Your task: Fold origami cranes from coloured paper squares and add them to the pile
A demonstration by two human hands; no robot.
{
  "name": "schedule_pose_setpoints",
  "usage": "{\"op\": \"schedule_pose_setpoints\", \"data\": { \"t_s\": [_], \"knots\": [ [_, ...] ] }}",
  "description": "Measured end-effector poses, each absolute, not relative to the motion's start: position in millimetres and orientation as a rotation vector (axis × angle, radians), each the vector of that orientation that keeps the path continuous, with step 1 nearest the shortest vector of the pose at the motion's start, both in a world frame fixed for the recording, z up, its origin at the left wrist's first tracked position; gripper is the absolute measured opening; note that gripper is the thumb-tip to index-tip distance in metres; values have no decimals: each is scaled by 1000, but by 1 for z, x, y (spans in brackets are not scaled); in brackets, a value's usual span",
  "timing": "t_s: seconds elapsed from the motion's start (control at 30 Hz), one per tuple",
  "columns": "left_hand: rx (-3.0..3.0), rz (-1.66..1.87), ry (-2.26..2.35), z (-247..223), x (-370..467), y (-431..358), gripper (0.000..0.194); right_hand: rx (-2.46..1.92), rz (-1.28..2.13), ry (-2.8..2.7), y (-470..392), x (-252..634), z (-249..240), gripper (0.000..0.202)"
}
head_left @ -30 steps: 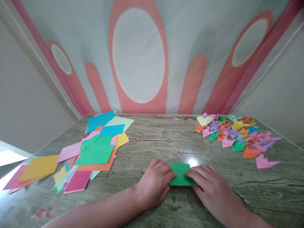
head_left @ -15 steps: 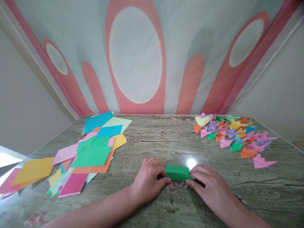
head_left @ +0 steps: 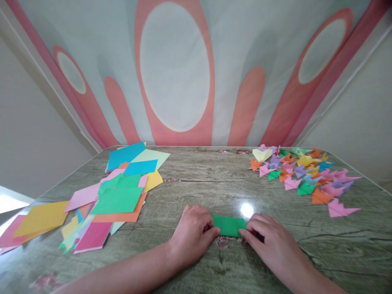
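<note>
A folded green sheet of paper [head_left: 229, 226] lies nearly flat on the table in front of me, a narrow rectangle running left to right. My left hand [head_left: 196, 228] pinches its left end between thumb and curled fingers. At the opposite end, my right hand [head_left: 266, 232] is closed on the paper the same way, thumb along the near edge. The fingertips hide both short ends of the strip.
Loose coloured sheets [head_left: 118, 200] spread in an overlapping pile on the left. Many small folded paper birds [head_left: 306, 173] are grouped at the far right, with a pale yellow folded heart shape [head_left: 261, 154] beside them. A printed backdrop [head_left: 174, 69] rises behind the wood-grain table [head_left: 190, 179].
The green paper's raised fold has come down, so it now looks flatter, a single plain face. Both hands keep their grip at its ends; the view has shifted slightly.
</note>
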State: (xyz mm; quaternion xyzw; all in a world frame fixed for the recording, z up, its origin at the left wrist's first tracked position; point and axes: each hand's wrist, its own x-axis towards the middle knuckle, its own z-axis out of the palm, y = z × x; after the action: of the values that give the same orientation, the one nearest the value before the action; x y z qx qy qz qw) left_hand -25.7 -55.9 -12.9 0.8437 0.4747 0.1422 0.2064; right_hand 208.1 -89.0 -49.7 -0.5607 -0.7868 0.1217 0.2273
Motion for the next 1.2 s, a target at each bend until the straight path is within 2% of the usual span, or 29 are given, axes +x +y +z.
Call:
{"op": "schedule_pose_setpoints", "data": {
  "t_s": [1.2],
  "knots": [
    [2310, 267, 1415, -8, -20, -44, 24, -1775, 419, -2110, -81, 202, -35, 29]
  ]
}}
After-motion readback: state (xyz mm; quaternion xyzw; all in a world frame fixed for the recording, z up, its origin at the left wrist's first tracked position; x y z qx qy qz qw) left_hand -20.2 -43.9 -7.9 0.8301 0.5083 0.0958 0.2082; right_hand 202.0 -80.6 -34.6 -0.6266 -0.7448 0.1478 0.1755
